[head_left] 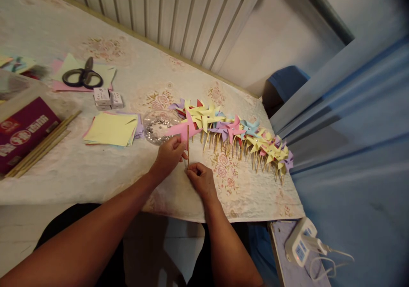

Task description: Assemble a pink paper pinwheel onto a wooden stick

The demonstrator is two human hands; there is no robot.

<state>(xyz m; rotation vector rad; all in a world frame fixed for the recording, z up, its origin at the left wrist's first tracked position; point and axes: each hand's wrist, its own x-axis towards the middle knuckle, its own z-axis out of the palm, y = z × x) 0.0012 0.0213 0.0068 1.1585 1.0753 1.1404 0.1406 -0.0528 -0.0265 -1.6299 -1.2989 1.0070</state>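
Note:
A pink paper pinwheel [183,130] on a thin wooden stick [188,150] is held over the table. My left hand [171,152] pinches the pinwheel at its lower edge, beside the stick. Below it, my right hand [201,178] has its fingers closed on the lower end of the stick. Partly behind the pinwheel is a round clear dish [153,138] with small metal pieces. To the right, a long row of finished pinwheels [234,129] in yellow, pink, purple and blue lies on the table, sticks toward me.
Left of the dish are stacked paper squares [110,129], small white boxes [102,97] and scissors [83,78] on more paper. A purple box [27,133] and wooden sticks [44,146] lie farther left. A power strip [300,242] sits beyond the table's right corner, near blue curtains [351,172].

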